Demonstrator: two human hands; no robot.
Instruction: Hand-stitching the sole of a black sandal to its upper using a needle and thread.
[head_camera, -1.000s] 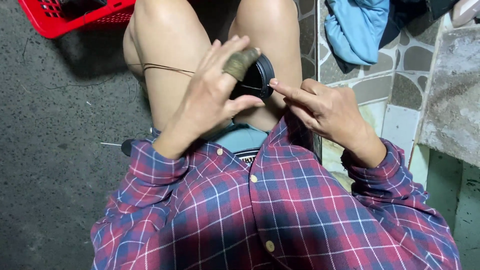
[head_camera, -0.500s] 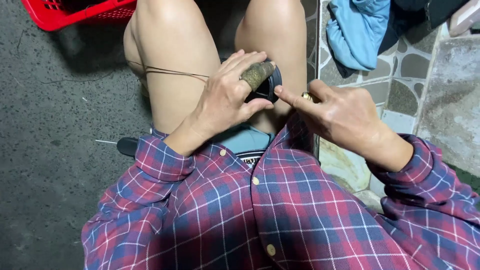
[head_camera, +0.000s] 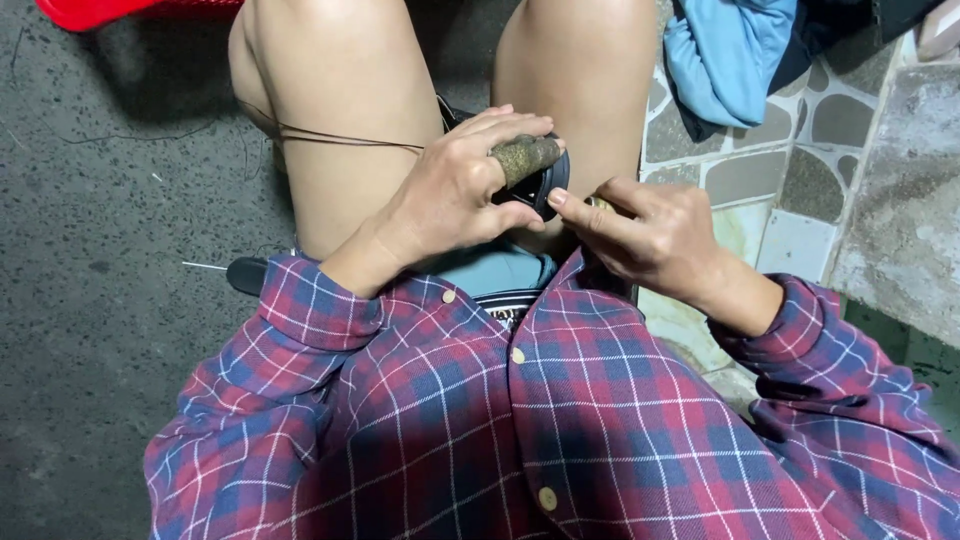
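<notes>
the left hand (head_camera: 450, 195) has closed tighter over the round black object (head_camera: 540, 185) since a second ago, its wrapped finger (head_camera: 525, 155) now lying across the top (thumb pinching beneath). the right hand (head_camera: 655, 235) has moved in, forefinger touching the object's edge, other fingers curled, so the work looks underway. a thin cord (head_camera: 340, 140) trails left.

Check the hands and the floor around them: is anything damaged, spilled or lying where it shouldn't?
One finger of the left hand wears a worn, grimy greenish wrap, pressed to the round black object it holds. A blue cloth lies crumpled on the stone tiles. Nothing looks spilled or broken.
</notes>
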